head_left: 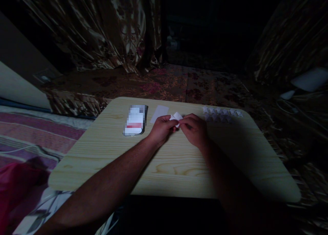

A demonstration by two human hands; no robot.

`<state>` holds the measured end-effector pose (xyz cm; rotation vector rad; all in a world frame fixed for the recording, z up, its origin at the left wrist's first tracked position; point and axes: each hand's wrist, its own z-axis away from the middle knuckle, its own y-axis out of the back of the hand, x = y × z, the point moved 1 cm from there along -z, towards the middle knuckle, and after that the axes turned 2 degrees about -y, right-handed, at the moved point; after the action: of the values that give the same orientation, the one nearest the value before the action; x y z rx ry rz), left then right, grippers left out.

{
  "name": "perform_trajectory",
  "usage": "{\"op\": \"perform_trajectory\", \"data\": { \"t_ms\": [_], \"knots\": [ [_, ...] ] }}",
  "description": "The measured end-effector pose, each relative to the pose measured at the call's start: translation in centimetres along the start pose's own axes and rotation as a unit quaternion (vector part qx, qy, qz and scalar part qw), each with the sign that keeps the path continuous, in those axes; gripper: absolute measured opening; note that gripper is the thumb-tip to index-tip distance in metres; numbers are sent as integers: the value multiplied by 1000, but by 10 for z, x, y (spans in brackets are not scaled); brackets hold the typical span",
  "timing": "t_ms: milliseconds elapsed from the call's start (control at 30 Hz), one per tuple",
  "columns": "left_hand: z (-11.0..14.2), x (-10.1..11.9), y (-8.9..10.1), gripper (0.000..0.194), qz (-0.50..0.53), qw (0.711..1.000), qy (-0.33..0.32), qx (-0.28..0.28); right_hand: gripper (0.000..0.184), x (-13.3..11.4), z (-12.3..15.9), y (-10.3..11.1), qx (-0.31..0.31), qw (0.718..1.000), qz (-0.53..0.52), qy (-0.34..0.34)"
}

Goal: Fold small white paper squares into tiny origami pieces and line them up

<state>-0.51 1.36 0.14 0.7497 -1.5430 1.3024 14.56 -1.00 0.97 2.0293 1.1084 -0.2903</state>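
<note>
Between my two hands is a small piece of folded white paper (176, 116), with creases meeting near its top. My left hand (162, 128) pinches its left side, the thumb lying across the front. At the lower right edge, the fingertips of my right hand (194, 128) close on the same paper. Just behind my left hand, a flat white sheet of paper (160, 113) lies on the table. Two rows of small folded paper pieces (218, 112) sit to the right of my right hand.
A phone (135, 120) with a blurred screen lies left of my hands on the pale wooden table (164, 166). Beyond the table are a patterned ledge (153, 82) and curtains (123, 26). A striped bedspread (33, 132) is at the left, a white lamp (311, 79) at the right.
</note>
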Motion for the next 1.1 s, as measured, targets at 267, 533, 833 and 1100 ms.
{"op": "perform_trajectory", "data": {
  "t_ms": [267,533,833,1100],
  "knots": [
    [-2,3,1,15,19,999,38,-3,15,-3,0,0,-7,1000,-2,-8],
    [-3,2,2,14,22,998,51,18,16,-1,0,-1,1,1000,2,12],
    [-3,2,4,17,15,999,49,1,17,1,0,-1,3,1000,5,28],
    [-5,3,5,16,-9,999,41,7,6,-4,1,-1,13,997,-46,-68]
  ]
}}
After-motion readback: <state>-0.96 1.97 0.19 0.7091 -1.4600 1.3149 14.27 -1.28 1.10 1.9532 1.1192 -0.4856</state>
